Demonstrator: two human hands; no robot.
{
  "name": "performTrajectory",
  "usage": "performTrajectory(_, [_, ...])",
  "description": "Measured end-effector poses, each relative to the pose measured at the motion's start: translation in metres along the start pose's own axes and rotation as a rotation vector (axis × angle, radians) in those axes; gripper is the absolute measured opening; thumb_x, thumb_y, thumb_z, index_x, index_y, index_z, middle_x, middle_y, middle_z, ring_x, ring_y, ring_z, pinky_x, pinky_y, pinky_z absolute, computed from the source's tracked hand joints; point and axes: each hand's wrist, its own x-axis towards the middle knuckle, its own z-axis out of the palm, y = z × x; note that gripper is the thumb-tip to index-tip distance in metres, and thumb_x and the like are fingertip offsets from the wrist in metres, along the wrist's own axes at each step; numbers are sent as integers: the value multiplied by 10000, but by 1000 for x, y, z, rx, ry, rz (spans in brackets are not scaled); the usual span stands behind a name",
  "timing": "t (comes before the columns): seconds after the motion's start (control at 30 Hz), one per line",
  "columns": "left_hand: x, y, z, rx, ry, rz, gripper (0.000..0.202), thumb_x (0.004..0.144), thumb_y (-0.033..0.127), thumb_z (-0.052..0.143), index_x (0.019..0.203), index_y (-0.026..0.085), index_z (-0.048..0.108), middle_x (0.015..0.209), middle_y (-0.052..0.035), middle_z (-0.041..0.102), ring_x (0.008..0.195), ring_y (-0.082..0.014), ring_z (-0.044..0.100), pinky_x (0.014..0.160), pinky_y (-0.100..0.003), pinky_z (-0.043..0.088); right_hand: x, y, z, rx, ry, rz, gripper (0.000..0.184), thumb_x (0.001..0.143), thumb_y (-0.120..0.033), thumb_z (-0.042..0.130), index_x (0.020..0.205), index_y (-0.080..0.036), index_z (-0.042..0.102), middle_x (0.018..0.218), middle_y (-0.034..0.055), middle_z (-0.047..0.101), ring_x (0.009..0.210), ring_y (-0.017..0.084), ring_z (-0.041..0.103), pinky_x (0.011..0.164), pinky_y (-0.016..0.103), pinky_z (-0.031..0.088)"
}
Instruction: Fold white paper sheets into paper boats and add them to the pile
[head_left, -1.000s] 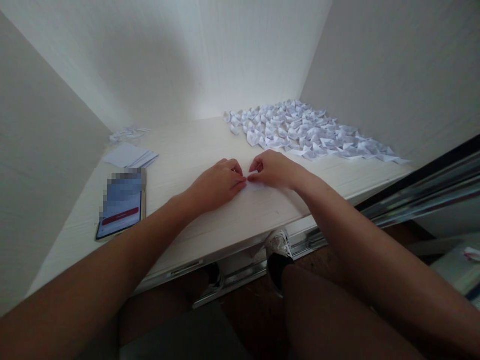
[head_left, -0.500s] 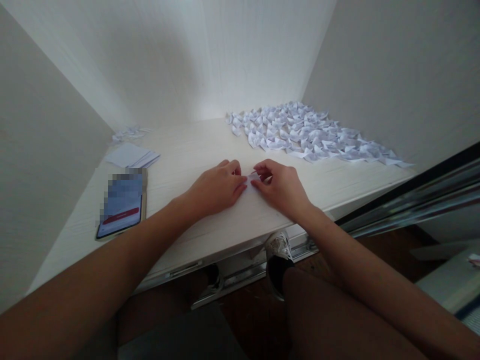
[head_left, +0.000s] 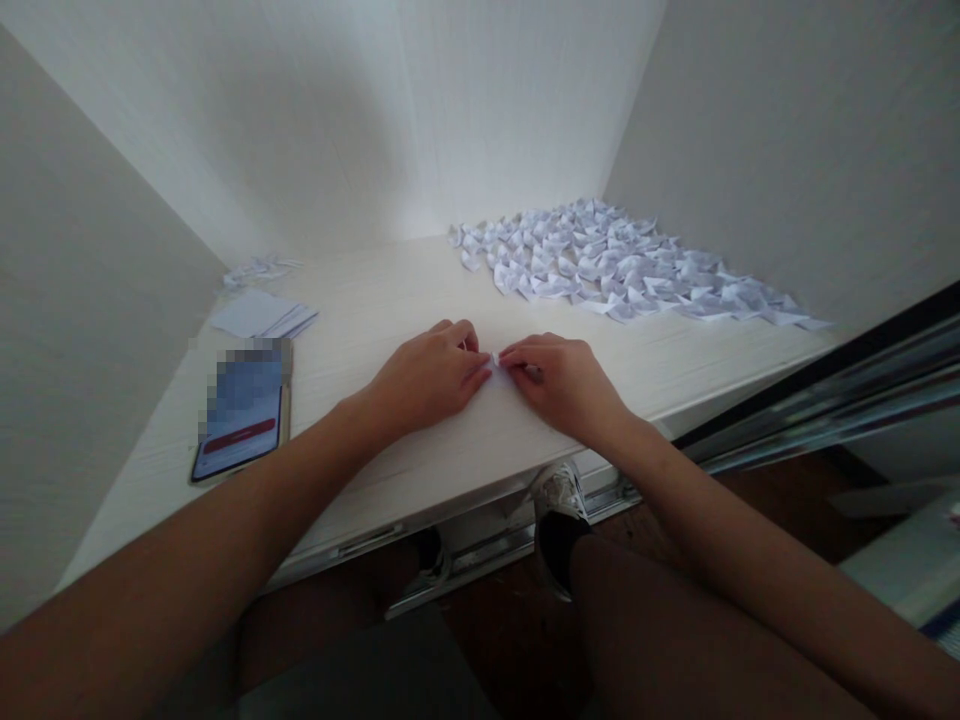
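A small piece of folded white paper (head_left: 495, 360) is pinched between my two hands, low over the white shelf (head_left: 375, 290). My left hand (head_left: 435, 375) grips its left side between thumb and fingers. From the right, my right hand (head_left: 559, 385) closes thumb and fingertips on the other side. Fingers cover most of the paper, so its exact shape is hidden. Beyond my right hand lie many small folded paper boats (head_left: 600, 260), crowded together in a wide patch toward the right wall.
To the left, a phone (head_left: 244, 410) with a lit screen lies near a stack of white paper sheets (head_left: 259, 313). Thin paper scraps (head_left: 261, 270) sit in the back left corner. Walls enclose the shelf, and a dark-edged sliding door frame (head_left: 825, 380) stands at right.
My right fingers have closed together over the paper's right side, so less of the paper shows. My left hand has hardly moved.
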Motion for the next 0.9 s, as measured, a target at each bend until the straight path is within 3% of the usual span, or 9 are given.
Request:
performTrajectory(0.2, [0, 1, 0, -1, 9, 6, 380, 1053, 339, 456, 1055, 163, 794, 1090, -134, 666, 977, -258, 619, 851, -394, 521, -1, -1, 2, -56, -15, -36, 285, 892, -110, 576, 1011, -147, 833, 1079, 110, 807, 1008, 277, 726, 958, 416, 560])
performTrajectory(0.9, [3, -3, 4, -53, 1, 56, 404, 1063, 308, 432, 1002, 145, 796, 1076, -129, 722, 1003, -243, 649, 897, -390, 538, 1, 1, 2, -37, -49, -43, 261, 877, -117, 574, 948, -165, 821, 1095, 98, 793, 1026, 246, 711, 997, 386, 533])
